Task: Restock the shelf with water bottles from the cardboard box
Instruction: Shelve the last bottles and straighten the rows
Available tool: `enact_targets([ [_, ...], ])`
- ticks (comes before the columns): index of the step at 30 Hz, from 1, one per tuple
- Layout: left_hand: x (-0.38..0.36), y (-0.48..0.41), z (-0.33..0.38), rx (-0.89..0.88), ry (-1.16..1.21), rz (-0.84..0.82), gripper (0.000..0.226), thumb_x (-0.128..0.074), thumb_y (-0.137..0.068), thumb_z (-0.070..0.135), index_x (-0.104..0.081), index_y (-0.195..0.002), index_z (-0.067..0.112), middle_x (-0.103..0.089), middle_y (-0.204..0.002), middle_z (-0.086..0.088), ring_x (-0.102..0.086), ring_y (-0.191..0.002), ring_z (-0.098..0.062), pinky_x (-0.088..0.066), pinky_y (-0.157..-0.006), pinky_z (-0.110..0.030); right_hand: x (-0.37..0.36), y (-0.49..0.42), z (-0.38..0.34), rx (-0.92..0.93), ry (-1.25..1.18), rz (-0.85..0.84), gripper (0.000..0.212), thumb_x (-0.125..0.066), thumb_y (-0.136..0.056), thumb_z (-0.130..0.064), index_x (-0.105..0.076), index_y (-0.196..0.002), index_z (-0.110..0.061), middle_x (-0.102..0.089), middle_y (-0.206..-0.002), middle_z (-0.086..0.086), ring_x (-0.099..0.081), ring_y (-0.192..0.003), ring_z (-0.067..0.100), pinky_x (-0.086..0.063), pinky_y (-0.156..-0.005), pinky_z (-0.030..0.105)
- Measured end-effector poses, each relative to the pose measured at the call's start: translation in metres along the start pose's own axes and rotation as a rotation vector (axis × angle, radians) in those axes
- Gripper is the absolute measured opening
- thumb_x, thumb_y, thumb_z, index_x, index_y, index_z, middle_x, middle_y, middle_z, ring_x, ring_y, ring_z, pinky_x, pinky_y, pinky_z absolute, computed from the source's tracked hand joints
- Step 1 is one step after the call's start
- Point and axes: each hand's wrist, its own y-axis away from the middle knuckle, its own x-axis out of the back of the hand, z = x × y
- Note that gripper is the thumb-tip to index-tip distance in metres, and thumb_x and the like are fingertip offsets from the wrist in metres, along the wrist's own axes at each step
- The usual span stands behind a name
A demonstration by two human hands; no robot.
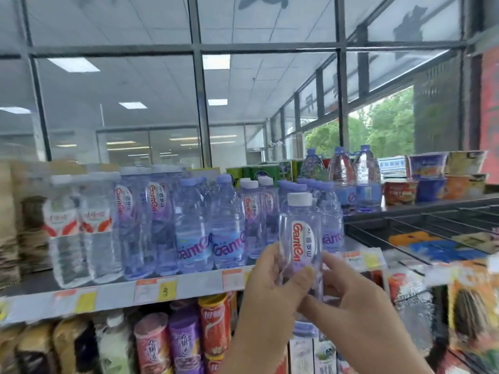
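Gripping a small Ganten water bottle (302, 233) by its lower half, the left hand (270, 290) lays its thumb across the front beneath the label. The right hand (351, 300) curls its fingers against the bottle's right side. The bottle is upright, white cap (299, 198) on, held in the air just in front of the shelf edge (108, 295) and not yet set down.

Findings, in my judgement:

1. Grip. Both hands hold low on a smooth, clear wall, leaving the upper part unsupported. A slip or tilt during the reach inward is possible.

2. Placement. The matching white-capped small bottles (252, 211) stand just behind and to the left, hemmed in by the purple-capped Ganten bottles (229, 222) on one side and more of them (330, 228) directly behind the held bottle. Whether an open slot exists cannot be told, as the held bottle covers it. Pushing into a tight gap could knock a neighbour over and start a chain along the row.

3. Shelf lip. The front bottles stand close to the edge, which carries only price tags (167, 290) and shows no raised rail. Anything toppled forward would likely drop onto the snack canisters (216, 322) on the shelf below.

4. Sorting. Several sizes and brands sit side by side, including red-labelled bottles (63, 233) further left, so misplacing this one is a real risk.

The cardboard box is not in view.
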Motion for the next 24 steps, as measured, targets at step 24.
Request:
enact_targets([
  [24, 0.075, -0.056, -0.012, 0.110, -0.500, 0.122, 0.029, -0.067, -0.090, 0.029, -0.066, -0.119, 0.036, -0.061, -0.108, 0.033, -0.057, -0.105, 0.012, -0.048, -0.096, -0.026, -0.073, -0.134, 0.037, -0.107, 0.398, 0.239, 0.039, -0.066, -0.083, -0.035, -0.049, -0.115, -0.022, -0.063, -0.083, -0.004, -0.059, -0.074, 0.018, -0.043, -0.057, 0.030],
])
